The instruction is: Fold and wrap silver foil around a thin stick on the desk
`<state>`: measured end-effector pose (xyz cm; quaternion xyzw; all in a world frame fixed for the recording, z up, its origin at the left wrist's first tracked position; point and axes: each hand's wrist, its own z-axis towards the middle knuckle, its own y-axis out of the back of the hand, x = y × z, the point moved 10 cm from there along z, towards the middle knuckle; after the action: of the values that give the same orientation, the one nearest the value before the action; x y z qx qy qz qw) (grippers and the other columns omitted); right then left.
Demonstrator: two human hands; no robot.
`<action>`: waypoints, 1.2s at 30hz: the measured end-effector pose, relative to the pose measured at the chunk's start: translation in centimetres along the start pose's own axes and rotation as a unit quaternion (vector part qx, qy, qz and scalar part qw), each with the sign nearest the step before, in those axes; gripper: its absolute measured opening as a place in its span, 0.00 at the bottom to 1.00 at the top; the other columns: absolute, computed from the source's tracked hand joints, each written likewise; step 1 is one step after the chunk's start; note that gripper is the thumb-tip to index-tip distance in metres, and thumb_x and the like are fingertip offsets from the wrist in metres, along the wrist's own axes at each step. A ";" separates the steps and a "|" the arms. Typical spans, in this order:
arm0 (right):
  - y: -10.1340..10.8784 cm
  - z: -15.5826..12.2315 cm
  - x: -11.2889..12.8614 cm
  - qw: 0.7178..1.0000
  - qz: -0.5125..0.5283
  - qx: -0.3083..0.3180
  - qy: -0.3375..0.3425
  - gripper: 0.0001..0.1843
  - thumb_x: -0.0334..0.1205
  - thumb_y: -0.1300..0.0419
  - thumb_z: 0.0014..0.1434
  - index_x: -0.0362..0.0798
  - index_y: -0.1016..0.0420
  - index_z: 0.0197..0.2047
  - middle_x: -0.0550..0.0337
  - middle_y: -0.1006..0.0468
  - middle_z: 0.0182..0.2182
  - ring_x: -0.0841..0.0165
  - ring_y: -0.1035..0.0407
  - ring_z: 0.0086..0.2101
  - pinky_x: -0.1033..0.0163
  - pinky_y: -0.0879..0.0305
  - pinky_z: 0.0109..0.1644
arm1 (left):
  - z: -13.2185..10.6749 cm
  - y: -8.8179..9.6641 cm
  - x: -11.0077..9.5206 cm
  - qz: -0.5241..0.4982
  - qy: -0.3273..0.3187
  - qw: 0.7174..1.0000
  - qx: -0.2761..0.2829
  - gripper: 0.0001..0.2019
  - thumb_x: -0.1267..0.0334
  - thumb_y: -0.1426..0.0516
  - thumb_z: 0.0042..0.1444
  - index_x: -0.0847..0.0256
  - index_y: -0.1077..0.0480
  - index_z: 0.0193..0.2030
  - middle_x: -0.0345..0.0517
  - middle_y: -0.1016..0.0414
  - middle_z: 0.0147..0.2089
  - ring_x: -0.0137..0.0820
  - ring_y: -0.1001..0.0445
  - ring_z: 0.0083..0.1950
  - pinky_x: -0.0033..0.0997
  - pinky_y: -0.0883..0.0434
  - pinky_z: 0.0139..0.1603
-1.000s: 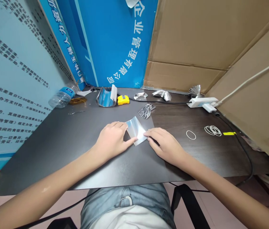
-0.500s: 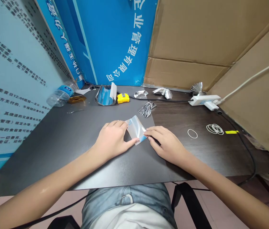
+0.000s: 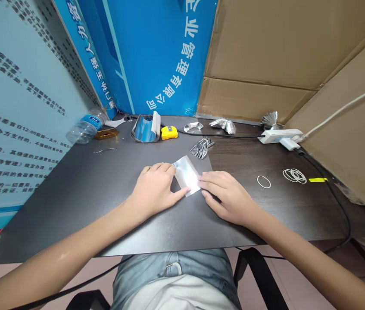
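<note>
A small shiny, silvery film sheet (image 3: 187,171) lies on the dark grey mat between my hands. My left hand (image 3: 156,186) rests palm down along its left side, with the thumb stretched over the lower edge and the fingertips at the upper left corner. From the right, my right hand (image 3: 229,196) lays its outstretched fingers on the sheet's right edge; the thumb sits apart, below. Just beyond the sheet is a fringed bundle of silver strips (image 3: 201,148). Further back stand a curled sheet with a reflective blue inside (image 3: 145,129) and a yellow tape measure (image 3: 169,133).
A clear plastic bottle (image 3: 87,127) lies at the back left near a brown tape piece (image 3: 107,133). More silver fringes (image 3: 224,125) line the back. On the right are a white power strip (image 3: 279,136), white rubber bands (image 3: 294,175), a yellow strip (image 3: 318,180) and a black cable (image 3: 340,206).
The sheet's lower right edge, raised and showing blue before, now lies flat and silvery under my right fingers. My left hand has hardly moved. The whole view has shifted slightly.
</note>
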<state>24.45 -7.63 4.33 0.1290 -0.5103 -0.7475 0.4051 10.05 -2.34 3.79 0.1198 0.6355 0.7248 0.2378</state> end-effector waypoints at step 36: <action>-1.4 -0.4 1.7 0.992 -0.010 0.116 -0.040 0.28 0.54 0.42 0.71 0.56 0.31 0.70 0.45 0.23 0.53 0.53 0.29 0.52 0.46 0.36 0.55 | -0.1 1.0 -0.6 0.041 -0.008 0.999 -0.010 0.14 0.49 0.42 0.63 0.57 0.25 0.45 0.55 0.18 0.49 0.52 0.21 0.53 0.51 0.31 0.52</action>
<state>22.92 -8.92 3.32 0.1509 -0.6082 -0.6917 0.3590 10.35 -2.79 4.86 0.1492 0.6209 0.7391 0.2143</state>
